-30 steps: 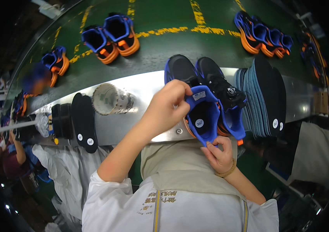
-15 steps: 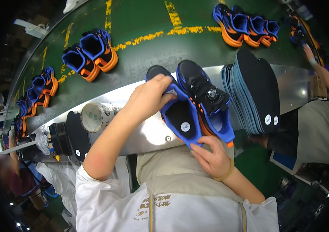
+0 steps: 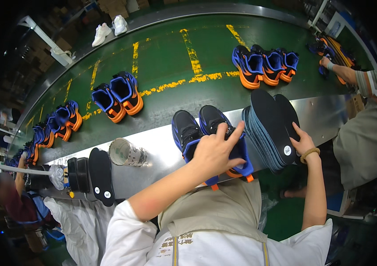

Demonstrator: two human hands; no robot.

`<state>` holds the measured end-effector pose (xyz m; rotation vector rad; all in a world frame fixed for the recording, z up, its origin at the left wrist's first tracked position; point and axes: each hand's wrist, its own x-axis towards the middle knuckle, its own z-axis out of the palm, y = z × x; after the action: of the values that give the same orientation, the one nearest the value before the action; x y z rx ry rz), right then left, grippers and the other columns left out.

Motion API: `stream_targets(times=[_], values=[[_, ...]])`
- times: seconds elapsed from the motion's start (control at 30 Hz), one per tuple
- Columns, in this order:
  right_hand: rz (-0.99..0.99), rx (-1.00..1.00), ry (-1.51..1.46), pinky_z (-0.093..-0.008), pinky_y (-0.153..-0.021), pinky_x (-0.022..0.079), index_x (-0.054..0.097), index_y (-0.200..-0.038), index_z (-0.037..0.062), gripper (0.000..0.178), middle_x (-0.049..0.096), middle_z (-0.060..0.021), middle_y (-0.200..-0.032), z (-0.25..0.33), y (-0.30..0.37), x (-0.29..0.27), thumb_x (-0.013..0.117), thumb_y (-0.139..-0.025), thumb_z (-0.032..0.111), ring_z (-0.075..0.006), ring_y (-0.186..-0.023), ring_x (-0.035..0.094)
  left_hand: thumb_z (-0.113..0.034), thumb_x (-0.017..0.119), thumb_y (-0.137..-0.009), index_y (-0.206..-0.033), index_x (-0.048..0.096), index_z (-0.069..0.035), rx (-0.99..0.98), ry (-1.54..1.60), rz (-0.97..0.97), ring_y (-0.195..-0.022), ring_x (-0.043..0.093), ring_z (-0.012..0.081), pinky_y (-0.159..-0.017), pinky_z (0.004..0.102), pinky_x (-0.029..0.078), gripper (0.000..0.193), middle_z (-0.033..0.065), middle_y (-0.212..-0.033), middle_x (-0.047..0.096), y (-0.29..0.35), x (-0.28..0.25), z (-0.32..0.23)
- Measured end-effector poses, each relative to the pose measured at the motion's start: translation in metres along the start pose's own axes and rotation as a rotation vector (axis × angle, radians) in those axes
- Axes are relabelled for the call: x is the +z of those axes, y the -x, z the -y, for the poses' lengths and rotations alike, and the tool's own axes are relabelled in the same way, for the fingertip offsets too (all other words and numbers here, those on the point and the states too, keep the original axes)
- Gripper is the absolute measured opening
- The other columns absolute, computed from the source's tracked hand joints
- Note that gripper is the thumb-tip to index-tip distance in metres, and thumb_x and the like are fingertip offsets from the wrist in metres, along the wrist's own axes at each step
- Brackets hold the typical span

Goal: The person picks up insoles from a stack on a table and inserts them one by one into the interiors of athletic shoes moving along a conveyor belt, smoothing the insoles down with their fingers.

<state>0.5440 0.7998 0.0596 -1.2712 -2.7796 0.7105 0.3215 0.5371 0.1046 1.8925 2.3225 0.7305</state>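
Note:
Two black sports shoes with blue lining and orange soles, a left-side shoe [image 3: 183, 123] and a right-side shoe [image 3: 211, 116], stand side by side on the metal ledge in front of me, toes pointing away. My left hand [image 3: 215, 153] is over their openings with its fingers spread, holding nothing that I can see. It hides much of both collars. To the right leans a stack of black insoles [image 3: 266, 126] with blue-grey undersides. My right hand [image 3: 302, 141] pinches the edge of a black insole [image 3: 286, 113] on the right of this stack.
A tape roll [image 3: 124, 153] and dark insoles [image 3: 101, 175] are on the metal ledge [image 3: 162, 146] at left. Beyond, a green conveyor [image 3: 166, 66] carries several orange-soled shoes [image 3: 124, 93] and white shoes [image 3: 101, 34]. A co-worker's arm [image 3: 343, 73] reaches in at far right.
Both hands have left the tilted shoe; the pair now stands together on the ledge. My right hand has moved right to the insoles. My left hand has opened above the shoes.

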Motion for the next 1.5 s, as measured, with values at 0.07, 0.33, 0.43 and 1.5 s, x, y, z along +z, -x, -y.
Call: stream_targets(times=[0.07,0.33,0.43,1.5], values=[[-0.057,0.012,0.107,-0.0399,-0.095,0.037,0.039,-0.132,0.0157,0.056,0.05,-0.0254,-0.118,0.006,0.003,0.004,0.058,-0.082,0.032,-0.0396,-0.11,0.047,-0.035,0.071,-0.068,-0.131,0.034,-0.008,-0.008,-0.149,0.042,-0.066,0.059,0.0339,-0.06,0.0384,0.049,0.078,0.0165,-0.106,0.049,-0.004,0.019,0.006],[-0.452,-0.193,-0.203,-0.0303,-0.077,0.045,0.059,-0.099,-0.0055,0.026,0.061,-0.0169,-0.094,0.038,0.048,-0.072,0.048,-0.091,0.017,-0.0247,-0.084,0.059,-0.043,0.058,-0.081,-0.079,0.058,0.0,-0.358,0.303,0.074,-0.071,0.06,0.0317,-0.063,0.0379,0.045,0.043,0.0175,-0.071,0.06,-0.041,0.016,0.047],[0.084,-0.315,-0.64,-0.0238,-0.066,0.045,0.064,-0.085,-0.0044,0.016,0.063,-0.0091,-0.083,0.092,0.078,-0.086,0.057,-0.083,0.01,-0.0124,-0.076,0.057,-0.044,0.054,-0.084,-0.074,0.058,0.001,-0.427,0.373,0.157,-0.063,0.057,0.0287,-0.06,0.0377,0.043,0.046,0.0168,-0.065,0.057,-0.046,0.018,0.056],[0.251,-0.464,0.445,-0.0406,-0.072,0.05,0.066,-0.073,0.0015,0.019,0.057,-0.0204,-0.085,0.15,0.031,0.057,0.053,-0.076,0.015,-0.0318,-0.081,0.059,-0.047,0.047,-0.085,-0.077,0.057,-0.006,-0.339,0.492,0.122,-0.077,0.058,0.0373,-0.065,0.0441,0.045,0.044,0.0167,-0.074,0.061,-0.05,0.033,0.048]])
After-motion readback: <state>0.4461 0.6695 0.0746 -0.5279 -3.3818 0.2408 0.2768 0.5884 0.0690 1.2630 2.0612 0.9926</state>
